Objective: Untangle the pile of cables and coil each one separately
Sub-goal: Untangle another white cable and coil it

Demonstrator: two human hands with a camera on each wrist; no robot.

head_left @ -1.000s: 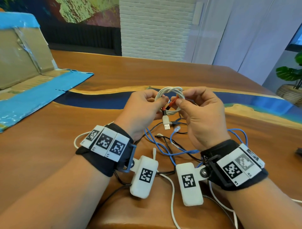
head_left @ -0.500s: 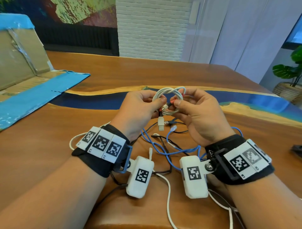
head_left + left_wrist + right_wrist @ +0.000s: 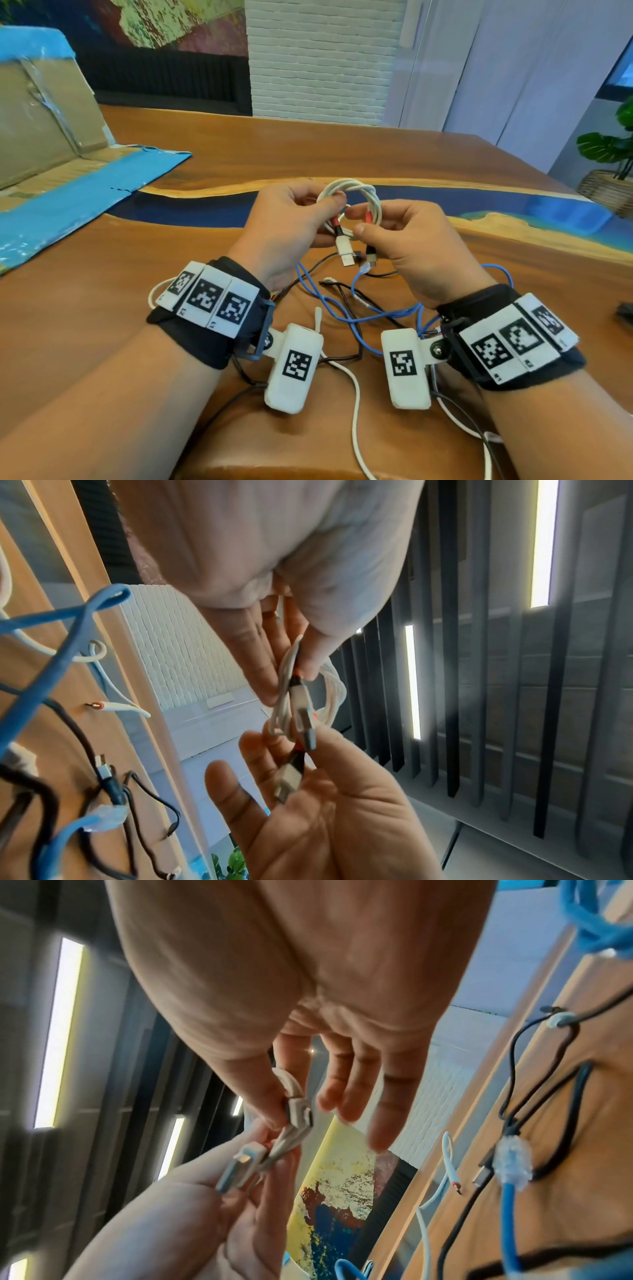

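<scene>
The left hand (image 3: 287, 226) pinches the near side of the white cable coil (image 3: 356, 195) between thumb and forefinger, and the right hand (image 3: 414, 240) grips the coil's opposite side with thumb and index, its other fingers loose and spread in the right wrist view. Compared with a second ago, the coil has opened from a squashed bundle into a rounder ring, and the two plug ends (image 3: 344, 251) with their red collars now hang side by side below the pinch rather than being tucked under the right thumb (the hands sit slightly further apart too). I judge this cable is all but coiled, with only securing or setting down left. Beneath the hands, on the table (image 3: 102, 291), the blue cable (image 3: 342, 310), thin black cables (image 3: 346, 298) and another white cable (image 3: 354, 404) lie crossed and uncoiled, so most of the task remains
</scene>
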